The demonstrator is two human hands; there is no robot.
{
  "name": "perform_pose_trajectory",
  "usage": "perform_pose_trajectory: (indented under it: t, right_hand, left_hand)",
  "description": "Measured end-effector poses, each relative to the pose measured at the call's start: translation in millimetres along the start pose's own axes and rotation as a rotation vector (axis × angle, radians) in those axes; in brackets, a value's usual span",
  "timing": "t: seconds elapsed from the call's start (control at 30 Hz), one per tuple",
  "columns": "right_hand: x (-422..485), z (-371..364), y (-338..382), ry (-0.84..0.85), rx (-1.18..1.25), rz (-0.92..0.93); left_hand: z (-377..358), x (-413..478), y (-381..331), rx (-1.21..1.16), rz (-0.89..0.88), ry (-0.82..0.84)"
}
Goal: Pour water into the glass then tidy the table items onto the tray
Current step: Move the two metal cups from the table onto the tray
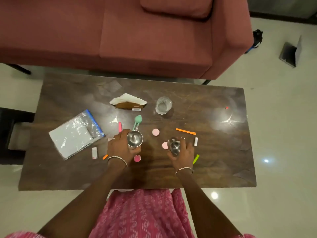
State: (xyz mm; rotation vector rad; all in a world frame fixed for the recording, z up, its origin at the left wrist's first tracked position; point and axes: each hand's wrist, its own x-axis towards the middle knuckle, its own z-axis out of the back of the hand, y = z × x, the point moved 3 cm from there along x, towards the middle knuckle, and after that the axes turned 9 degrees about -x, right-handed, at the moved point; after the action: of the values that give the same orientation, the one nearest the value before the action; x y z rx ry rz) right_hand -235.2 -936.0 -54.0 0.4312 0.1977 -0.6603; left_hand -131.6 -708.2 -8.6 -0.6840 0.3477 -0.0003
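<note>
Steel shows in both hands in the head view, the only one. The left hand (120, 143) has its fingers curled round the side of an upright steel cup (135, 139), mouth up, standing on or just above the dark wooden table (214, 169); which of the two I cannot tell. The right hand (182, 152) clamps a smaller steel vessel (175, 146), which is tipped over in the grip. The glass (163, 105) stands upright towards the far edge, well apart from both hands and just right of the tissue holder (128, 102). It is too blurred to say whether it holds any water. No tray is in view. Loose items lie round the hands: a pale pink disc (155, 132) between them, another (164, 145) touching the right hand's vessel, an orange strip (185, 131) beyond the right hand and a green strip (196, 159) beside its wrist. A zip bag (75, 134) lies to the left. The main risk is a spill. If the tipped vessel holds water, it would run onto the table and wet the paper strips. A pour begun from this far off would also miss the glass. Either forearm could sweep the discs off the near edge when reaching over them.
</note>
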Motion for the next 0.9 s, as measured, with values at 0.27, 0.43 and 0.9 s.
perform_pose_trajectory:
  t: [0.27,0.43,0.9]
  right_hand:
    - [-123.0,-41.1,126.4,0.039,0.000,0.272]
    - [-191.1,-69.2,200.5,0.076,-0.020,0.395]
    - [-323.1,-133.9,369.6,0.150,-0.076,0.778]
  left_hand:
    - [98.5,-75.3,99.1,0.011,0.040,-0.078]
    - [155.2,-128.2,168.5,-0.020,0.090,-0.159]
    - [294.2,-222.2,331.6,-0.080,0.235,-0.446]
